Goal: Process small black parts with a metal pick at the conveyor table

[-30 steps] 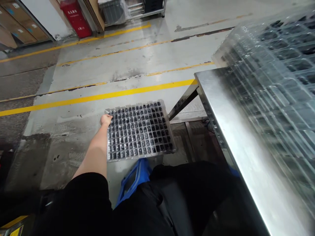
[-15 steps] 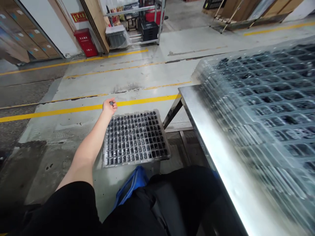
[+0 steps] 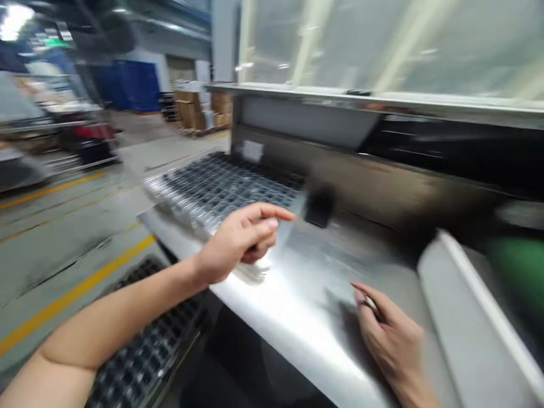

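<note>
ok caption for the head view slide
Left hand over clear tray stack, right hand on steel table.

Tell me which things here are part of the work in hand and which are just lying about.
In hand: left hand above the stacked clear trays; right hand on the steel table; filled tray on the floor.
Lying about: green object, cardboard boxes.

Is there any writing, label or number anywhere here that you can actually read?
None can be read; motion blur smears the whole picture.
White tag on the wall behind the steel table: blank or too blurred to tell.
Stacked clear trays: no print visible.
Cartons far back: too blurred.
</note>
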`<state>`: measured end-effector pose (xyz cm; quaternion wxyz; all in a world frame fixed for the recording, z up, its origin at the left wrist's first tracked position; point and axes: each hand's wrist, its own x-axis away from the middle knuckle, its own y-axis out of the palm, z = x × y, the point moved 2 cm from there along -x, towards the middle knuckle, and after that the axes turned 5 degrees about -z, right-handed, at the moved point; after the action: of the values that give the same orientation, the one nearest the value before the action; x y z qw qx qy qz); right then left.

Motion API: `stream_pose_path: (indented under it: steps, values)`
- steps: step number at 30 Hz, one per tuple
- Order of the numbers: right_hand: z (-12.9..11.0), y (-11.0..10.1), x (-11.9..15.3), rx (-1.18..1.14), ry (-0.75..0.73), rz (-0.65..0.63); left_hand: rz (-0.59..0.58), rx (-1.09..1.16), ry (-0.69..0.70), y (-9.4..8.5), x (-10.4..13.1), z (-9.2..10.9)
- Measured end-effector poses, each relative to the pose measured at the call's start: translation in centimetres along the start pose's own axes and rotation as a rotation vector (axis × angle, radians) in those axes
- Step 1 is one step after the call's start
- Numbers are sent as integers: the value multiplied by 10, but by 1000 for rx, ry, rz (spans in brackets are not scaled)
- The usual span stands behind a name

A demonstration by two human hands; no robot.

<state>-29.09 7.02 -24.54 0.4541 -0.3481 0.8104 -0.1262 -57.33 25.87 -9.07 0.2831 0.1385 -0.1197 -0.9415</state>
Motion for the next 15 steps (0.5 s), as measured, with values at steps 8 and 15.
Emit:
stream_pose_path:
  steps: [8,15]
  values:
    - [-2,-6,-4,-10,-68,134,-148,233,-427,110,-85,-175]
    - [1,-2,-6,-12,23,-7,-24,435,-449,111,-96,-231]
